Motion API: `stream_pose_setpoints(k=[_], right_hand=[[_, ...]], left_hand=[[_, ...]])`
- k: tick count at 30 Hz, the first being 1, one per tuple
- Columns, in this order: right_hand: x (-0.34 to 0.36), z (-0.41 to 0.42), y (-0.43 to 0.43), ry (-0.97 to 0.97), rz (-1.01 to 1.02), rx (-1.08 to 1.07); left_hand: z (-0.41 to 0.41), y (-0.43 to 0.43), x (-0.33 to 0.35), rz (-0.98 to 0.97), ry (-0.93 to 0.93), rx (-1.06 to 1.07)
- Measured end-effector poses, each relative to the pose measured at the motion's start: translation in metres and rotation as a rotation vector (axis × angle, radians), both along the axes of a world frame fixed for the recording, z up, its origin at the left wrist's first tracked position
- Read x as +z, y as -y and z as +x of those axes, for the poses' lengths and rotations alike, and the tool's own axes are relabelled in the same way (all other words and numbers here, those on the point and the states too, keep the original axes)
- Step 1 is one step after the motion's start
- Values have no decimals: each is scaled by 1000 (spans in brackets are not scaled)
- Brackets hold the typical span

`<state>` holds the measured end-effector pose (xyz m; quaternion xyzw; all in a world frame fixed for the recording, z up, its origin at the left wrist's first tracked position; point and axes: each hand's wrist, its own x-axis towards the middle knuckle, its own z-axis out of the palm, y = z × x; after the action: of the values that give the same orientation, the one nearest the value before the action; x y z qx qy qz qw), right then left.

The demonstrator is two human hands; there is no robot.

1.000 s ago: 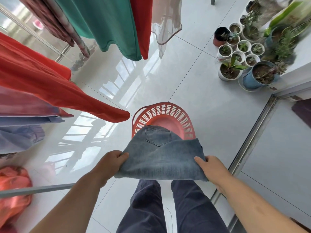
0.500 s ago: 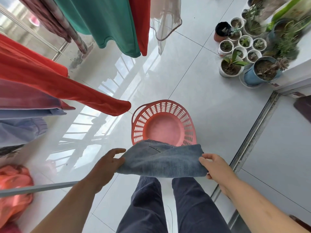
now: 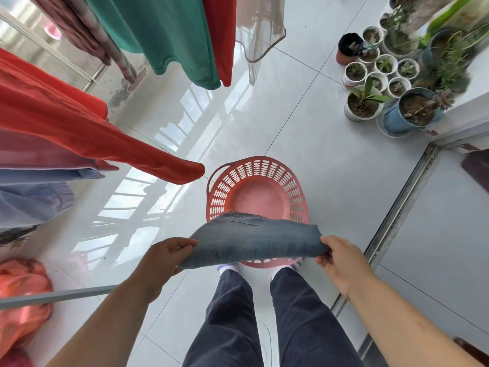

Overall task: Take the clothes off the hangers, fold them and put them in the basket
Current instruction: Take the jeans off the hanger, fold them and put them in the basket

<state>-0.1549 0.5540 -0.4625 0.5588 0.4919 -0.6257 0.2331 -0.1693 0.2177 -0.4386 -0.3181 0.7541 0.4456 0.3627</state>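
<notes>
Two hands, left and right, grip the folded jeans with fingers curled round the ends, just above the basket's near rim. In the past second the denim has doubled into a narrower bundle, uncovering the basket floor, so placing probably comes next. Beyond the basket, clothes hang.

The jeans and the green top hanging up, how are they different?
The jeans are blue denim; the green top is plain green. The jeans are folded; the green top hangs loose. The left hand and right hand hold the jeans over the basket; no hand touches the green top. Both are clothes.
</notes>
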Motion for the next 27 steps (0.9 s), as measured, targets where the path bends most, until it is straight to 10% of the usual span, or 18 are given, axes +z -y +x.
stream_pose_setpoints(k=[5,18,27], right_hand=[[6,8,5,24,-28,7],[4,16,12,-139,17,923],[10,11,4,-263,162,791]], left_hand=[[7,-3,1,59,96,172],[-1,-5,2,210,99,244],[-10,1,7,-66,-59,-58]])
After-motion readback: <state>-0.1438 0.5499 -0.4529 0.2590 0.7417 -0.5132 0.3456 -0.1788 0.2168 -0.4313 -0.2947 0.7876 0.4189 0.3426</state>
